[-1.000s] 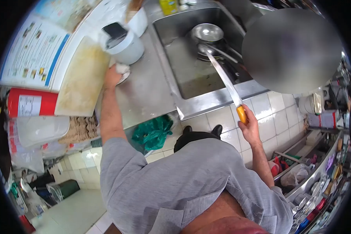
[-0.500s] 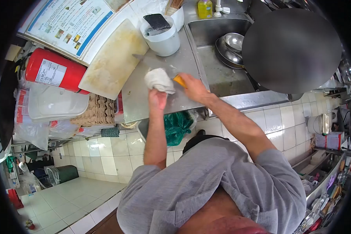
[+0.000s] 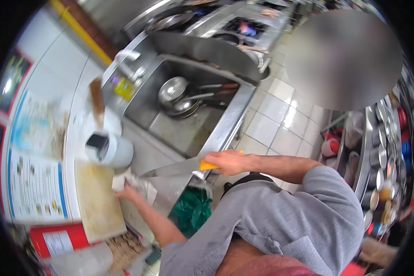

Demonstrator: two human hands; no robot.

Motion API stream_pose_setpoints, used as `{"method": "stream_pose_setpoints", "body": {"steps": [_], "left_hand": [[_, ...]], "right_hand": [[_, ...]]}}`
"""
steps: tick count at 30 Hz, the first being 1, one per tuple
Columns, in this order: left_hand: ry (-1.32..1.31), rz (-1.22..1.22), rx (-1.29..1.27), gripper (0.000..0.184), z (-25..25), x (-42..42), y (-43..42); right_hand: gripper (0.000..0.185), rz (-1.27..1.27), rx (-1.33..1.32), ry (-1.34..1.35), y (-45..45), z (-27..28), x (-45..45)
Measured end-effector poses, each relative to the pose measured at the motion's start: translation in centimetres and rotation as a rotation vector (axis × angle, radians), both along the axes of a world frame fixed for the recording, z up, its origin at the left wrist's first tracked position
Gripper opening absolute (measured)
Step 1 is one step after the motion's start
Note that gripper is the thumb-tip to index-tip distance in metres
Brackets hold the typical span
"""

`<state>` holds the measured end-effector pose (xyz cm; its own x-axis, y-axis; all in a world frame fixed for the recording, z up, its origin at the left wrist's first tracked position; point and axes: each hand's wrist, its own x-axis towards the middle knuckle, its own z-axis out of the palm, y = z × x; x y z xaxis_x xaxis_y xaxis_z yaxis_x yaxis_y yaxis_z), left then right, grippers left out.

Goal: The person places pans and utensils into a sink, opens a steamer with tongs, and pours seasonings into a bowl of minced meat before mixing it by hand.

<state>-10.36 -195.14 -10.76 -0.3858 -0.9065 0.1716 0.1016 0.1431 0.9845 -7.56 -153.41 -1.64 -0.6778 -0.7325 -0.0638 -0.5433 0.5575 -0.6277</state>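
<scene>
My right hand (image 3: pixel 227 162) is closed round the yellow handle of a long knife (image 3: pixel 172 168). The blade points left, and its tip lies close to a white cloth (image 3: pixel 145 186). My left hand (image 3: pixel 128 191) grips that cloth over the steel counter, beside a stained cutting board (image 3: pixel 99 198). Whether cloth and blade touch is too blurred to tell. Just behind the cloth stands a white bucket (image 3: pixel 119 152) with a dark item in its top.
A steel sink (image 3: pixel 170 133) holds pans (image 3: pixel 174 89). Beyond it, a burner (image 3: pixel 246 28) shows a flame. A yellow bottle (image 3: pixel 123 88) stands by the faucet. Below the counter is a green bag (image 3: pixel 192 209). Shelves with pots stand at right.
The view has turned, bringing the stove into sight. Since the earliest frame, my right hand has brought the knife from beside the sink to near the cloth. My left hand still holds the cloth.
</scene>
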Motion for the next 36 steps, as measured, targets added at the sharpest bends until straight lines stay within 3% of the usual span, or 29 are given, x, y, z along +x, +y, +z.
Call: {"method": "stream_pose_setpoints", "body": {"steps": [1, 3, 4, 5, 6, 7, 9, 11, 13, 14, 17, 18, 19, 20, 22, 23, 24, 25, 26, 27, 28, 29, 30, 31, 32, 34, 36], "left_hand": [[-0.292, -0.075, -0.157, 0.070, -3.2, 0.1, -4.4], [-0.564, -0.115, -0.328, 0.082, -2.2, 0.7, -5.8], [-0.827, 0.082, -0.612, 0.082, -1.4, -0.1, -5.3], [-0.818, 0.164, -0.572, 0.082, 3.4, 0.4, 0.3], [-0.571, 0.171, -0.753, 0.075, -0.8, -1.8, -2.7], [-0.551, 0.070, -0.640, 0.072, 0.9, -3.8, 1.9], [-0.532, -0.076, -0.547, 0.069, 3.7, -5.0, 10.4], [-0.234, -0.460, -0.373, 0.062, 5.9, -6.2, 19.3], [-0.175, -0.663, -0.383, 0.055, 8.8, -6.8, 28.1], [-0.132, -0.747, -0.364, 0.053, 9.3, -7.0, 31.9], [0.019, -0.968, -0.490, 0.047, 8.6, -8.1, 41.5], [-0.030, -0.983, -0.553, 0.046, 8.9, -7.3, 45.2], [-0.059, -1.088, -0.446, 0.045, 7.7, -7.5, 48.2], [-0.094, -1.184, -0.340, 0.044, 5.7, -8.0, 51.1], [-0.057, -1.393, -0.359, 0.042, 2.0, -8.5, 56.5], [-0.086, -1.458, -0.372, 0.041, 0.7, -8.0, 59.3], [-0.165, -1.474, -0.616, 0.040, 2.1, -5.5, 62.2], [-0.119, -1.518, -0.683, 0.040, 0.8, -5.0, 63.9], [-0.071, -1.561, -0.751, 0.041, -1.5, -4.9, 65.7], [-0.149, -1.633, -0.774, 0.041, -4.5, -5.9, 66.6], [-0.227, -1.704, -0.794, 0.041, -7.0, -6.8, 67.3], [-0.352, -1.754, -0.680, 0.043, -7.9, -6.0, 68.2], [-0.375, -1.708, -0.836, 0.043, -7.6, -4.7, 69.1], [-0.439, -1.730, -0.886, 0.043, -8.3, -4.6, 69.5], [-0.503, -1.751, -0.932, 0.043, -9.8, -4.6, 69.8], [-0.567, -1.762, -0.898, 0.043, -15.9, -7.1, 69.6], [-0.632, -1.769, -0.857, 0.043, -20.0, -8.4, 69.9]], "right_hand": [[0.051, -0.085, 0.005, -0.078, 2.9, 1.6, 0.5], [0.048, -0.260, -0.079, -0.108, 8.4, 2.1, 1.7], [0.048, -0.398, -0.083, -0.095, 10.8, 1.8, 2.6], [0.047, -0.465, -0.202, -0.065, 12.8, 1.6, 3.4], [0.046, -0.521, -0.316, -0.024, 14.7, 1.5, 4.4], [0.044, -0.610, -0.303, 0.077, 16.6, 2.1, 5.5], [0.042, -0.733, -0.226, 0.270, 20.8, 3.1, 6.9], [0.044, -0.865, -0.138, 0.463, 25.7, 4.9, 8.8], [0.044, -0.970, -0.040, 0.698, 31.5, 7.0, 11.5], [0.042, -1.070, 0.097, 0.652, 33.7, 10.1, 13.8], [0.041, -1.318, 0.144, 0.752, 41.7, 15.7, 20.6], [0.042, -1.356, 0.189, 0.944, 44.9, 16.3, 22.9], [0.050, -1.455, 0.300, 0.814, 46.9, 18.7, 26.0], [0.050, -1.458, 0.390, 0.938, 50.2, 19.4, 28.8], [0.047, -1.547, 0.806, 0.900, 54.0, 22.3, 34.9], [0.049, -1.660, 0.891, 0.745, 56.1, 23.6, 38.1], [0.037, -1.778, 0.934, 0.869, 57.6, 23.7, 40.9], [0.029, -2.024, 0.707, 0.212, 53.0, 30.7, 40.6], [0.025, -2.097, 0.820, 0.330, 57.0, 28.9, 43.9], [0.022, -1.900, 1.306, 0.298, 58.4, 29.9, 46.2], [0.017, -1.932, 1.242, 0.305, 59.3, 30.3, 48.3], [0.015, -2.118, 1.177, 0.262, 60.4, 30.4, 50.1], [0.013, -1.971, 1.454, 0.252, 61.0, 30.6, 51.7], [0.015, -1.715, 1.496, 0.356, 64.1, 30.4, 55.4], [0.015, -1.714, 1.494, 0.348, 66.7, 29.1, 59.0], [0.020, -1.730, 1.798, 0.071, 69.0, 27.4, 60.6], [0.008, -1.716, 1.754, -0.049, 71.1, 24.3, 61.3]]}}
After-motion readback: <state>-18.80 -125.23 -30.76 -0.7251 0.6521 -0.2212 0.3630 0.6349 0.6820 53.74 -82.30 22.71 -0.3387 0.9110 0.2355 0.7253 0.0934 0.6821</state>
